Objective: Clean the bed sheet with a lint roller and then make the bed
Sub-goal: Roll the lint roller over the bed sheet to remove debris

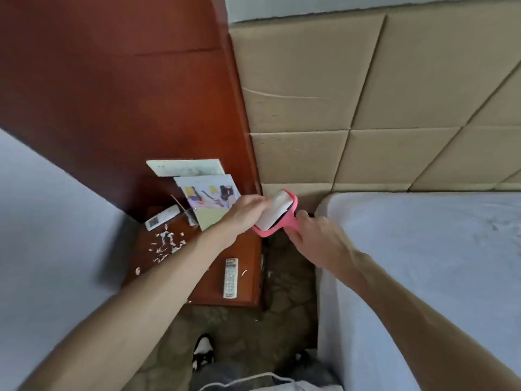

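Observation:
A pink lint roller with a white sticky roll is held in the gap between the nightstand and the bed. My right hand grips its pink handle. My left hand pinches the white roll at its left side. The bed on the right is covered by a pale bed sheet, with its corner just right of the roller.
A wooden nightstand holds a white remote, a second remote, leaflets and several white paper scraps. A padded tan headboard is behind the bed. Another bed is at the left. Patterned carpet lies between.

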Motion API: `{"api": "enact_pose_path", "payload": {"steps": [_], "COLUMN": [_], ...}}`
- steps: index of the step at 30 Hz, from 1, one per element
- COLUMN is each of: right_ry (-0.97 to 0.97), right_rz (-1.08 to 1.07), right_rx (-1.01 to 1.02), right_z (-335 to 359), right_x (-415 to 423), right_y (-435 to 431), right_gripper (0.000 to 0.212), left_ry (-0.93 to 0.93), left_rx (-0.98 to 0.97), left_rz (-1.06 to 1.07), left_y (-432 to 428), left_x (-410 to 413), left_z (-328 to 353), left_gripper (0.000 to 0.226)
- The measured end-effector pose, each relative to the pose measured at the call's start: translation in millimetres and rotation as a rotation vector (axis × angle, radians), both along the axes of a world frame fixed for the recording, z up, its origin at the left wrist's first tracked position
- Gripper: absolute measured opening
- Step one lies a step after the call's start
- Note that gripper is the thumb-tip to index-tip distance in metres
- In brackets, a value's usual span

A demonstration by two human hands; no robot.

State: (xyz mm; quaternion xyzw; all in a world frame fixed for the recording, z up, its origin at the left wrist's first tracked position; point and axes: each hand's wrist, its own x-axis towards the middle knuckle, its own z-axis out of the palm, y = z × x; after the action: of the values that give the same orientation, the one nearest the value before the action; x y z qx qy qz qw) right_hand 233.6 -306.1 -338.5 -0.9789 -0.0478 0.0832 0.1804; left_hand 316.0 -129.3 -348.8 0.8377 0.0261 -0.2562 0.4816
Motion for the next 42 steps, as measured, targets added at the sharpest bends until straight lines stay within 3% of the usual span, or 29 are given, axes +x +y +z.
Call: {"api": "enact_pose_path", "payload": {"steps": [9,15,18,22,30,34,37,42], "right_ry": [-0.087,-0.081,-0.088,-0.105,-0.034,-0.009,0.035,0.102], "right_rz": [0.058,0.047,0.056,0.092,0.136,0.108,0.036,-0.052], "right_rx": [-0.025,-0.055,-0.063,-0.066,-0.138,-0.166,-0.170,-0.166], "right_z": [12,10,13,10,-6,-16,-28,-45], "right_x": [-3,-10,-7,2,30,46,62,90], "right_y": [201,285,304,313,327,343,359,389], "right_gripper": [0.039,0.041,0.041,0.044,0.044,0.044,0.046,0.044], "left_ry": [-0.005,0.011,0.026,-0.006,-0.084,-0.152,-0.147,-0.104], "left_rx": [0.058,-0.033,-0.071,-0.057,-0.107,-0.088,-0.071,-0.019], "left_rz": [0.103,0.082,0.092,0.151,0.275,0.281,0.228,-0.065], "left_y": [201,285,308,321,335,355,369,378], "left_x": [-8,-20,-18,-12,3,25,49,95], "left_z": [1,-1,-5,-9,-44,-61,-71,-71], "left_gripper": [0.041,0.036,0.028,0.045,0.035,0.016,0.015,0.032]}}
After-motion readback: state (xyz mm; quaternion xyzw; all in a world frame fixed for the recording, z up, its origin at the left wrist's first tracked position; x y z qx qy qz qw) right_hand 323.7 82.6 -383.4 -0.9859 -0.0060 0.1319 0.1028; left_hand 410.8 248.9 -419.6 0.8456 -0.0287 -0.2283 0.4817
